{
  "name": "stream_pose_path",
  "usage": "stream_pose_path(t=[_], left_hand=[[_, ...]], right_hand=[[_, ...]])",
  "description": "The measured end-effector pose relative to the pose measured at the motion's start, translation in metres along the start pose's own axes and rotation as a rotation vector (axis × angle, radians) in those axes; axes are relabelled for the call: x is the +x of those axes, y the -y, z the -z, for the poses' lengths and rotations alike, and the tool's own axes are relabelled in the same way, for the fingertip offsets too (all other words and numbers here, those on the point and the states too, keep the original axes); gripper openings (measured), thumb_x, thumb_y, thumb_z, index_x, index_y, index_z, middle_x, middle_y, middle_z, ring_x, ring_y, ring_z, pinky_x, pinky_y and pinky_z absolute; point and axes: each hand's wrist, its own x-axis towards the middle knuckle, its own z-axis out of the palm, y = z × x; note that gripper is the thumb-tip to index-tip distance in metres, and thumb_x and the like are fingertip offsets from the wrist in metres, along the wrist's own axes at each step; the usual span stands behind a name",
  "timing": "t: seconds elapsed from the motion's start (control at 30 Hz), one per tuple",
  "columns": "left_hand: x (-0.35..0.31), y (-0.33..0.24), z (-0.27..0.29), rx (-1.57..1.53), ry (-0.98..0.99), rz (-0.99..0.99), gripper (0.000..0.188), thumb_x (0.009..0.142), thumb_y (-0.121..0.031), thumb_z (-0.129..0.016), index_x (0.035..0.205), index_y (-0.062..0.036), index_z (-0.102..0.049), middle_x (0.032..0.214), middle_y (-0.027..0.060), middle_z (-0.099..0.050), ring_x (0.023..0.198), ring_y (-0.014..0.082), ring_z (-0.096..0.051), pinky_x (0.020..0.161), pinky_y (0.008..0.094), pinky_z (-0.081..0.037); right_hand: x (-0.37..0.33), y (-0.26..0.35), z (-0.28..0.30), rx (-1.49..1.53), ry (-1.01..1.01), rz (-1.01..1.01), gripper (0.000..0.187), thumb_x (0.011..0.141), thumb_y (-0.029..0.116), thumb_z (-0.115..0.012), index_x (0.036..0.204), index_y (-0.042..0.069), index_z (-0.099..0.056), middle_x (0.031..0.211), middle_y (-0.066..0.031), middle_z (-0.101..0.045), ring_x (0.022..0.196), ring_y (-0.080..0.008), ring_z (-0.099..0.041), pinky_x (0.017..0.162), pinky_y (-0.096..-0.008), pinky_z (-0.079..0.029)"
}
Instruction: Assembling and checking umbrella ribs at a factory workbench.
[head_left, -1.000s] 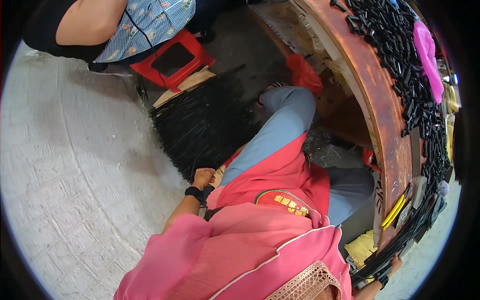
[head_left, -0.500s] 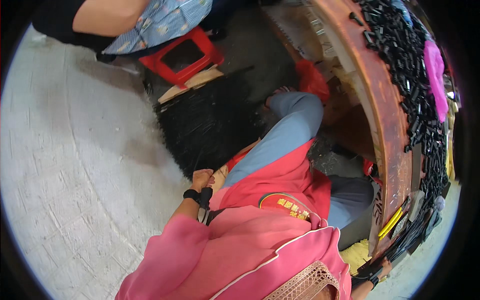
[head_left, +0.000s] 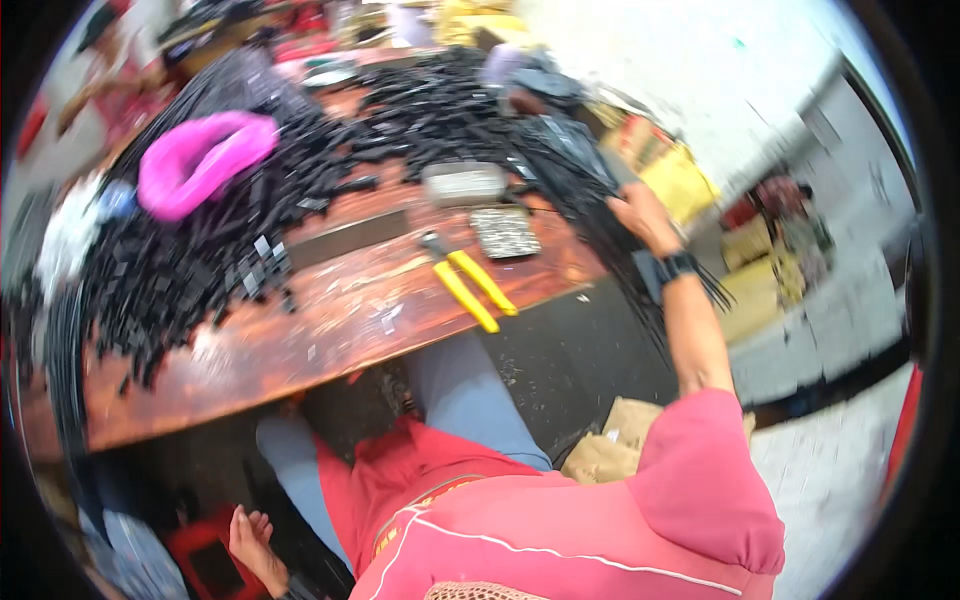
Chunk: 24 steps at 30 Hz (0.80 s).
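My right hand (head_left: 645,215), with a dark band at the wrist, is at the table's right end, closed around a bundle of long thin black strips (head_left: 570,185). Their ends hang down past the table edge; motion blur hides part of the grip. My left hand (head_left: 255,545) is low at the left, below the table edge, fingers loosely bent and apart, nothing in it. On the table (head_left: 345,320) lie yellow-handled pliers (head_left: 470,285), a tin of small metal pieces (head_left: 504,233), a pale block-like box (head_left: 464,184) and a dark flat bar (head_left: 350,240).
Heaps of short black pieces (head_left: 180,290) cover much of the tabletop, with a bright pink ring-shaped bundle (head_left: 205,165) on them. A red stool (head_left: 210,560) stands at lower left. Brown sacking (head_left: 615,440) lies at right, yellow sacks (head_left: 685,180) beyond. Another person (head_left: 125,75) is at far left.
The view has swung from the floor and dark bristly mat round to the tabletop. My left hand, earlier closed near my leg, is now loosened. My right hand has stayed by the strips.
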Motion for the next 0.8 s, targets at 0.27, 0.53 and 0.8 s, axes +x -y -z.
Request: stream_pose_path(t=[0.27,0.53,0.8], left_hand=[[-0.009,-0.088,-0.120,0.127,0.291,-0.247,0.029,0.095,-0.023,-0.059,0.115,-0.0025,-0.063,0.080,0.0061,-0.068,0.069,0.0144,-0.067,0.061,0.0243,-0.054],[-0.018,-0.108,-0.151,0.207,0.387,-0.285,0.026,0.094,-0.021,-0.060,0.109,-0.0016,-0.065,0.077,0.0074,-0.069,0.067,0.0158,-0.067,0.058,0.0258,-0.054],[-0.029,-0.127,-0.178,0.227,0.443,-0.377,0.025,0.094,-0.017,-0.060,0.108,0.0023,-0.066,0.077,0.0082,-0.068,0.068,0.0156,-0.067,0.062,0.0260,-0.053]], right_hand=[[-0.024,-0.032,-0.010,0.279,0.165,-0.214,0.031,0.063,0.020,-0.080,0.081,-0.002,-0.069,0.091,-0.0230,-0.069,0.090,-0.0358,-0.067,0.078,-0.0423,-0.053],[-0.023,-0.031,-0.048,0.295,0.031,-0.147,0.014,0.066,0.008,-0.066,0.075,-0.002,-0.066,0.089,-0.0290,-0.065,0.090,-0.0436,-0.064,0.076,-0.0486,-0.051],[-0.020,-0.026,-0.003,0.040,-0.037,0.052,0.020,0.075,0.004,-0.052,0.089,-0.005,-0.061,0.088,-0.0308,-0.064,0.085,-0.0470,-0.063,0.074,-0.0524,-0.051]])
